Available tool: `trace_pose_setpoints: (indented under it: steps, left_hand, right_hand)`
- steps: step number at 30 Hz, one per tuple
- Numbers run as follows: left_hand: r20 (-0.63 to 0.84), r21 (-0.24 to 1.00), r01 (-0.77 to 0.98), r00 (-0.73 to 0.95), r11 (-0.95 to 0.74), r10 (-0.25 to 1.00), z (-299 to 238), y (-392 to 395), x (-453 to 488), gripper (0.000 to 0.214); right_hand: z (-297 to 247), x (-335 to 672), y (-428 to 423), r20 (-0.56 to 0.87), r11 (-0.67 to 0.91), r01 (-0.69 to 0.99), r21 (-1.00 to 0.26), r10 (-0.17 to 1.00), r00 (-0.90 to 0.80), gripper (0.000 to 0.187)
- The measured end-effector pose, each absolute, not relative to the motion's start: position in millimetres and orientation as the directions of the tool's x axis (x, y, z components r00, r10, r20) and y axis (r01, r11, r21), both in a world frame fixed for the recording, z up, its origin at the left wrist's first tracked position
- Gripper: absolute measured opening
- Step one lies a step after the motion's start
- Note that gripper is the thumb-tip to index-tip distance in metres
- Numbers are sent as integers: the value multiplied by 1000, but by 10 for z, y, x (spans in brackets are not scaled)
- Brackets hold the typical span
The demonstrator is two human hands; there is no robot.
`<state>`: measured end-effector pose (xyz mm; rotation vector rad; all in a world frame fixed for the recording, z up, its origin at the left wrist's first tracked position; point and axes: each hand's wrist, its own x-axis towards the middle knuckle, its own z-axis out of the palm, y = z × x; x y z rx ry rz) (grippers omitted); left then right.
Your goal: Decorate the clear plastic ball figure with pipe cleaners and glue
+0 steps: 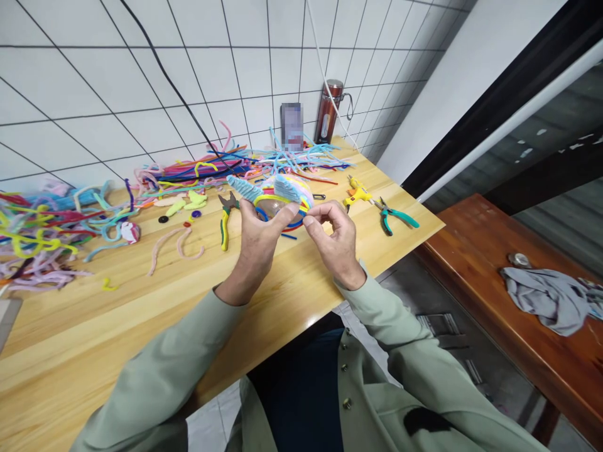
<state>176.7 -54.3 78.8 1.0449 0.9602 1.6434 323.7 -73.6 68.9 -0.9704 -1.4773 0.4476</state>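
My left hand point(258, 242) is closed around a craft piece point(277, 191) built from wound pipe cleaners, light blue with pastel bands and a yellow and blue ring under it. My right hand point(333, 237) pinches the right edge of that same piece with thumb and fingertips. Both hands hold it just above the wooden table point(141, 326). Both sleeves are pale green.
Loose pipe cleaners point(56, 232) of many colours are heaped along the left and back of the table. Yellow-handled pliers point(226, 220) lie left of my hands; a yellow glue gun point(357, 194) and teal pliers point(393, 216) lie right. A metal flask point(330, 112) stands by the tiled wall. A brown bench point(518, 295) with a grey cloth is at the right.
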Motion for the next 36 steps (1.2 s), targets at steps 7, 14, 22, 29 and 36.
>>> trace_pose_setpoints:
  steps: [7, 14, 22, 29, 36]
  left_hand:
    - [277, 933, -182, -179, -309, 944, 765, -521, 1728, 60]
    - [335, 916, -171, -175, -364, 926, 715, -495, 1750, 65]
    - [326, 921, -163, -172, -353, 930, 693, -479, 1750, 65]
    - [291, 935, -159, -174, -318, 941, 678, -479, 1753, 64]
    - [321, 929, -125, -190, -347, 928, 696, -521, 1762, 71]
  right_hand:
    - [734, 3223, -716, 432, 409, 168, -897, 891, 141, 22]
    - [763, 3237, -688, 393, 390, 52, -920, 907, 154, 19]
    - [744, 3231, -671, 399, 395, 53, -917, 901, 170, 21]
    - [714, 3216, -671, 401, 396, 65, -916, 896, 192, 19]
    - [616, 3216, -652, 422, 426, 30, -904, 881, 212, 19]
